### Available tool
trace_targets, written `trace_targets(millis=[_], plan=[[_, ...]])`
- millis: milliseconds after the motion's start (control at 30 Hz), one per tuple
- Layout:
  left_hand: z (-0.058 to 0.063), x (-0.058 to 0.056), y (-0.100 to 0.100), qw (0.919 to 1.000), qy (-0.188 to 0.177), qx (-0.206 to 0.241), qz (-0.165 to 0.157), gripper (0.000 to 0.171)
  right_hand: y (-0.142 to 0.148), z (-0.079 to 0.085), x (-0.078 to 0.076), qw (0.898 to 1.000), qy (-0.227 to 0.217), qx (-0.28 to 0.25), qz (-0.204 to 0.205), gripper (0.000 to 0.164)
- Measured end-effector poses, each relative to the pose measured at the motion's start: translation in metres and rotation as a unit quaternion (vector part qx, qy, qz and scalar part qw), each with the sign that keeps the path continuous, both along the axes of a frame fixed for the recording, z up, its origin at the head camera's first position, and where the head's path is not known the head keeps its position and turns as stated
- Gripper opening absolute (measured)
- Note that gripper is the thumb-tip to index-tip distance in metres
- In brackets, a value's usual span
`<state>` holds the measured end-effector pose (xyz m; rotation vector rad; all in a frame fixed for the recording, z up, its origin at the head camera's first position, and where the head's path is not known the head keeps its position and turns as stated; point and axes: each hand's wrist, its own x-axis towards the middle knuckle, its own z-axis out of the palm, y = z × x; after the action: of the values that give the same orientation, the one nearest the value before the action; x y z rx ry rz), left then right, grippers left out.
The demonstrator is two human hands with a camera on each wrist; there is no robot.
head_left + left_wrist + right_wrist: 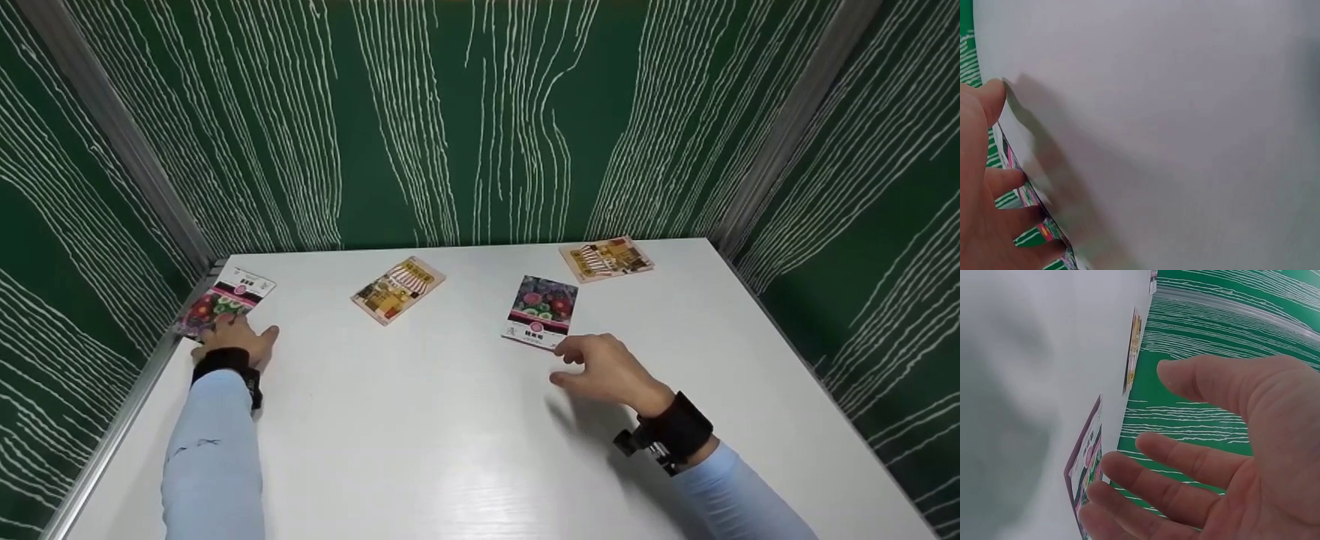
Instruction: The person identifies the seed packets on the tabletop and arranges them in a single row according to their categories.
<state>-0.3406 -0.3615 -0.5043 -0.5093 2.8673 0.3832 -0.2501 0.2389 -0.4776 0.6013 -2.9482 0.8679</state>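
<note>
My left hand (234,341) rests over the lower end of a flower-printed packet (240,285) at the table's left edge. In the left wrist view its fingers are spread, with the fingertips on the packet (1030,194) and the thumb out to the side. Toward the middle right lies a second flower-printed packet (541,304), its white end nearest me. My right hand (611,367) hovers at that packet's near right corner, fingers loosely bent and the thumb apart. From the right wrist, nothing shows between this thumb and the fingers (1159,486).
Two orange and yellow packets with a striped awning picture lie farther back, one left of centre (397,290) and one at the back right (607,259). Green walls with white wavy lines (495,112) enclose the white table (420,420).
</note>
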Motion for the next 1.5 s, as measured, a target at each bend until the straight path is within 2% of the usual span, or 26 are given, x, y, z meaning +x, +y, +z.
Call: trace_targets(millis=[167, 300, 500, 667, 767, 867, 1167, 1400, 1500], plan=[[0.018, 0.016, 0.012, 0.9998, 0.011, -0.013, -0.006, 0.089, -0.001, -0.001, 0.001, 1.0, -0.001, 0.003, 0.001, 0.038], [0.022, 0.017, 0.016, 0.9996, 0.011, -0.025, -0.007, 0.088, -0.002, -0.002, 0.003, 1.0, 0.0, 0.003, -0.003, 0.038], [0.01, 0.003, 0.014, 0.9986, 0.009, -0.048, -0.021, 0.089, -0.003, -0.001, 0.004, 1.0, 0.0, 0.005, -0.001, 0.038], [-0.004, -0.012, 0.003, 0.9969, 0.04, -0.06, -0.031, 0.09, -0.002, -0.001, 0.003, 1.0, 0.002, 0.009, -0.001, 0.038], [-0.009, -0.015, -0.002, 0.9959, 0.067, -0.053, -0.031, 0.089, -0.002, -0.001, 0.003, 1.0, -0.005, 0.012, -0.003, 0.039], [-0.01, -0.013, -0.007, 0.9959, 0.079, -0.04, -0.019, 0.089, -0.002, -0.001, 0.004, 1.0, -0.005, 0.016, -0.001, 0.039], [-0.011, -0.012, -0.025, 0.997, 0.055, 0.012, 0.053, 0.091, -0.003, -0.001, 0.003, 1.0, 0.006, 0.019, 0.003, 0.037], [-0.008, -0.012, -0.03, 0.9979, 0.029, 0.036, 0.045, 0.092, -0.004, -0.004, 0.005, 1.0, 0.001, 0.008, 0.01, 0.036], [-0.007, -0.012, -0.032, 0.9977, 0.011, 0.039, 0.054, 0.091, -0.004, -0.004, 0.005, 1.0, -0.004, 0.008, 0.009, 0.036]])
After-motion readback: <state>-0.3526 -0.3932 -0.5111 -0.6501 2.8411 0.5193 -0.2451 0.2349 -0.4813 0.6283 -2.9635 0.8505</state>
